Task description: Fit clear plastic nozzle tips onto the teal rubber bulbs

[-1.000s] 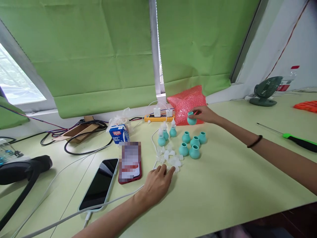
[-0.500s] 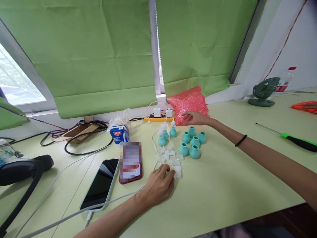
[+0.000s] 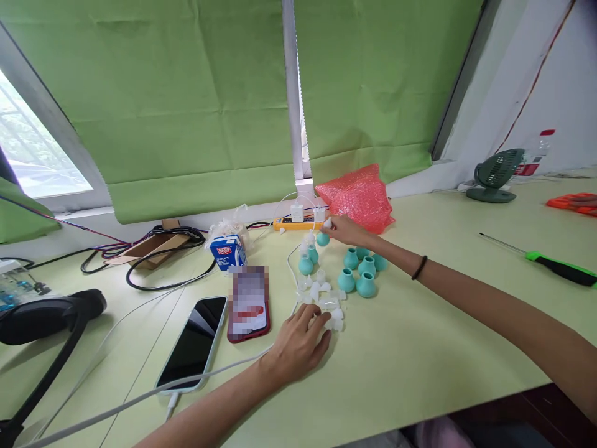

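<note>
My right hand (image 3: 344,229) is closed on a teal bulb aspirator (image 3: 323,239), fingertips at its white-clear tip. Two more bulbs with clear tips (image 3: 306,264) stand just left of it. Several teal bulbs (image 3: 366,285) without tips, their round mouths facing up, are grouped below my right wrist. Small clear plastic pieces (image 3: 329,300) lie loose in a pile left of that group. My left hand (image 3: 302,341) rests on the table at the near side of the pile, fingers bent and apart. It appears to hold nothing.
Two phones (image 3: 193,342) lie left of my left hand, a white cable crossing one. Behind them are a blue milk carton (image 3: 227,252), a yellow power strip (image 3: 298,224) and a red bubble-wrap bag (image 3: 357,199). A screwdriver (image 3: 555,264) and a green fan (image 3: 495,177) are at the right.
My right hand has moved left from in front of the bubble-wrap bag and taken hold of a tipped teal bulb, now slightly lifted. My left hand has stayed nearly still.
</note>
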Demonstrator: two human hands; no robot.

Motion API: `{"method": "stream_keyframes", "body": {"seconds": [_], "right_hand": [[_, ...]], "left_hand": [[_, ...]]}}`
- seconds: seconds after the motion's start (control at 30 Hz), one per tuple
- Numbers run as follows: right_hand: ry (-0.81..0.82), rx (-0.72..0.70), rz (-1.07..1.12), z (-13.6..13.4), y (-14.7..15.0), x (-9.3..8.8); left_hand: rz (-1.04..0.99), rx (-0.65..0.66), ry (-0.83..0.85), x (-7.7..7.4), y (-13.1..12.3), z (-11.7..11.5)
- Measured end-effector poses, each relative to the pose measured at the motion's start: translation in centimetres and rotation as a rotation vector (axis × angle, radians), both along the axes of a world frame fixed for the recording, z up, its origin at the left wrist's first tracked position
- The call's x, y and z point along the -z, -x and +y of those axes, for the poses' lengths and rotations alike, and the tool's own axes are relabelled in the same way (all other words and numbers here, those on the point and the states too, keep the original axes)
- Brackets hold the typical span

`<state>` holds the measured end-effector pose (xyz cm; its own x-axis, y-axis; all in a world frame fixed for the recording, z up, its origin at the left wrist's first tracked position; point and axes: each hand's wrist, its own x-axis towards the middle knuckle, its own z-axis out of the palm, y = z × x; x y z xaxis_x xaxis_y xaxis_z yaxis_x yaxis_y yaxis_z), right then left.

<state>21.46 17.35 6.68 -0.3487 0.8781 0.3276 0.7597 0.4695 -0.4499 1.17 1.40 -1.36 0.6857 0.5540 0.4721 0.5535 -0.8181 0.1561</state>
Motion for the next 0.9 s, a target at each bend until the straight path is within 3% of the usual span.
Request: {"method": "stream_keyframes", "body": {"seconds": [0.13, 0.23, 0.37, 0.47, 0.53, 0.63, 0.7, 0.77, 0.83, 0.9], "right_hand": [[-0.249, 0.061, 0.147, -6.1, 0.2, -1.8], [-0.262, -0.184, 0.234, -11.7, 1.5, -1.0], [-0.218, -0.477, 0.265, -16.5, 3.5, 2.5], [-0.335, -0.497, 0.33, -16.5, 3.9, 4.7], [-0.273, -0.437, 0.388, -15.7, 3.7, 5.6], [0.073, -0.342, 0.522, -15.0, 3.7, 6.3], [0.354, -0.316, 0.654, -15.0, 4.0, 6.3], [0.516, -0.265, 0.757, -14.8, 4.1, 6.3], [0.402, -0.183, 0.738, -14.2, 3.8, 6.3], [0.056, -0.128, 0.541, -13.1, 3.1, 6.4]], "left_hand": [[-0.316, 0.059, -0.032, -0.7, 0.1, -1.6], [-0.52, 0.066, 0.012, -0.8, -0.1, -2.9], [-0.599, 0.032, 0.365, -0.5, -0.7, -3.5], [-0.515, -0.002, 0.581, -0.4, -1.1, -3.1], [-0.418, -0.081, 0.618, -0.5, -1.3, -2.9], [-0.317, -0.155, 0.606, -0.6, -1.5, -2.9], [-0.276, -0.098, 0.585, -0.7, -1.3, -3.1], [-0.284, -0.056, 0.568, -0.8, -1.1, -3.2], [-0.359, -0.07, 0.605, -0.9, -0.9, -3.2], [-0.477, -0.099, 0.677, -1.0, -0.8, -3.0]]}}
